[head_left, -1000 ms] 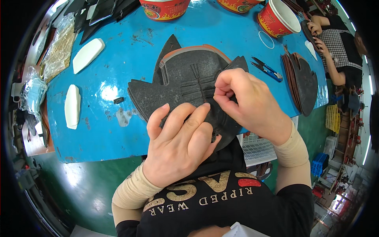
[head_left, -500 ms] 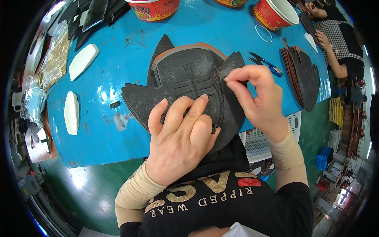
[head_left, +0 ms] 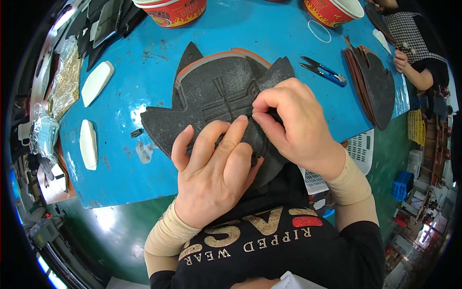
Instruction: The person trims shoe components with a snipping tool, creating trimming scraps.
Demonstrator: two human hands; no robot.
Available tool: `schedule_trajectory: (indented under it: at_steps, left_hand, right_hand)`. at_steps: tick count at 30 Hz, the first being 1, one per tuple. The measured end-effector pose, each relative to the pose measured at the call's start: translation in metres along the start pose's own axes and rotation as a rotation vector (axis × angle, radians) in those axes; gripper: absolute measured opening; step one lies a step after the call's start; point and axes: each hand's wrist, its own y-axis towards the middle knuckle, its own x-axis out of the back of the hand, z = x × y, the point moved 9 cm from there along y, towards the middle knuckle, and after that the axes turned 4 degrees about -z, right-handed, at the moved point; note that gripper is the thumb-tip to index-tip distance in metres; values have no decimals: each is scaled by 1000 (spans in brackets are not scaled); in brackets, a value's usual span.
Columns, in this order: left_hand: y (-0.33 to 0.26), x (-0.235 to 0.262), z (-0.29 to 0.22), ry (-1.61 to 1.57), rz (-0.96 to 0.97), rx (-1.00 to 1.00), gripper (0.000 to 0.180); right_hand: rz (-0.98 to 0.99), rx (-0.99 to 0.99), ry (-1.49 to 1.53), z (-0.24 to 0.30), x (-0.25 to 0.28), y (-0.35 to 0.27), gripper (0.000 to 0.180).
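Observation:
A stack of dark grey leather-like cut pieces (head_left: 211, 67) with pointed corners lies at the table's near edge, partly over my lap. Thin dark strips (head_left: 225, 96) run across the top piece in a woven pattern. My left hand (head_left: 209, 168) rests on it with bent fingers pressing down; between its thumb and index finger a small dark bundle (head_left: 254, 158) shows, probably of short strips. Thumb and index finger of my right hand (head_left: 298, 123) pinch together at the strips' right end, beside my left fingertips. What they grip is too small to make out.
Blue-handled thread snips (head_left: 325, 72) lie right of the pieces, near another brown-edged stack (head_left: 368, 86). Red paper tubs (head_left: 175, 12) stand at the back. White pads (head_left: 88, 144) lie left on the blue table (head_left: 120, 178). At far right, a co-worker's hand (head_left: 400, 61) shows.
My right hand's pinch has moved left and nearer, from the upper right edge of the piece to beside my left fingertips. My left hand stays on the piece.

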Motion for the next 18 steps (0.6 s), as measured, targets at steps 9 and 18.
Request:
schedule_trajectory:
  at_steps: [9, 18]
  left_hand:
    - [-8, 12, 0, -21, -111, -23, 33]
    - [-9, 6, 6, 36, -103, 41, 23]
  right_hand:
    - [-61, -210, -595, -86, 80, -29, 29]
    - [-185, -791, 458, -105, 71, -49, 37]
